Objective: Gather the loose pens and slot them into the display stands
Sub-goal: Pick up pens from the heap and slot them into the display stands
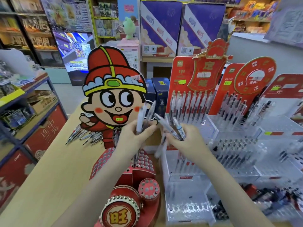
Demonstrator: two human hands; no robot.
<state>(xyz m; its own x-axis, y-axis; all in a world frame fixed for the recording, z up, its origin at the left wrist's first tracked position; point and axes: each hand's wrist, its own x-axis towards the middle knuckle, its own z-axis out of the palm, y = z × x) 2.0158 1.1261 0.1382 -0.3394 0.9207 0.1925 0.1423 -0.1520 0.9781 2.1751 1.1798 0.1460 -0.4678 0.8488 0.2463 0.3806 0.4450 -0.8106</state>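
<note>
My left hand [132,136] grips a bundle of white pens [144,115] that point up and look blurred. My right hand [183,140] holds a second bunch of pens [172,126], fanned toward the upper left. Both hands hover above the red cartoon display stand [131,163], whose tiers are full of round holes. A pile of loose pens [85,135] lies on the wooden table to the left of the stand. To the right stand clear acrylic display stands [185,185] with rows of pens, and a red-backed stand [191,102] holds an upper row.
A large cartoon figure cutout [113,89] rises behind the red stand. More acrylic racks with dark pens [236,149] fill the right side. A blue metal shelf with boxes [29,108] stands at the left. The wooden tabletop [54,169] spreads at lower left.
</note>
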